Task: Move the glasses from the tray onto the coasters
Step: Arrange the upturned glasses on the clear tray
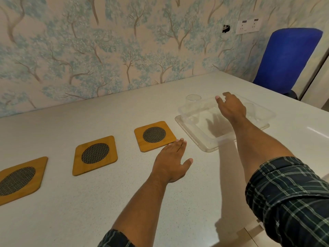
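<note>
Reaching over the clear tray (204, 139) with my right hand (231, 108), I have the fingers spread and loose, gripping nothing; it hovers above the tray's middle. One glass (193, 104) stands upright at the tray's far left corner, just left of my fingertips (217, 98). A second glass (251, 111) shows faintly at the far right, partly behind my hand. My left hand (171, 162) lies flat and open on the table (89, 202), fingertips touching the near corner of the nearest coaster (154, 136). All three coasters are bare, so no glass has been moved yet.

What worries me is the clear-on-clear setup. I could misjudge a rim and knock a glass over with a knuckle, or catch the tray's raised wall while lifting one out. The right-hand glass sits close under my wrist, so a careless sweep of the forearm might tip it. My left fingers could also nudge the nearest coaster out of line.

From this single head view, I cannot tell whether another glass hides beneath my right hand. The leftmost coaster (17, 180) is cut off at the frame edge, and the middle coaster (95, 155) is fully visible.
</note>
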Demonstrator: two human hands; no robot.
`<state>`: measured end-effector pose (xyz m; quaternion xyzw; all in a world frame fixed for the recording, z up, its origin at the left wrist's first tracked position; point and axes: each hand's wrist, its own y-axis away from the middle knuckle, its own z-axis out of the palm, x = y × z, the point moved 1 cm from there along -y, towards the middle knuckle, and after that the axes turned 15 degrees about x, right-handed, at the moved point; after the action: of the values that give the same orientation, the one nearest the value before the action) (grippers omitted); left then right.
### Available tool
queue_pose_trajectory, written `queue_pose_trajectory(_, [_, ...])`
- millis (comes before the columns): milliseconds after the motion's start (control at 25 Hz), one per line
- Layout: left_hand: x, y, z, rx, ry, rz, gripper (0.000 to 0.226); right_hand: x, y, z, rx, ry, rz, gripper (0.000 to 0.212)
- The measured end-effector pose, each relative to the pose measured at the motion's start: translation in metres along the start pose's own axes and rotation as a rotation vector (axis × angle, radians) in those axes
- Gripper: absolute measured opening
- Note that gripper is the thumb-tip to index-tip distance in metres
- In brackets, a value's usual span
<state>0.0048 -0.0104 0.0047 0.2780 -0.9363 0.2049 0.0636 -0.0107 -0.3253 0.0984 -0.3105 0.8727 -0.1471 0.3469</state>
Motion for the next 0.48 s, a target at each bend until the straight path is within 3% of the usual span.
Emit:
queue_pose_trajectory(240, [0.000, 0.000, -0.001, -0.004, 0.003, 0.006, 0.075, 0.015, 0.006, -0.002, -0.139, 0.311, 0.025, 0.073])
queue_pose_trajectory(480, [0.000, -0.001, 0.000, 0.005, 0.017, 0.006, 0.075, 0.012, 0.012, -0.002, -0.045, 0.434, -0.092, 0.059])
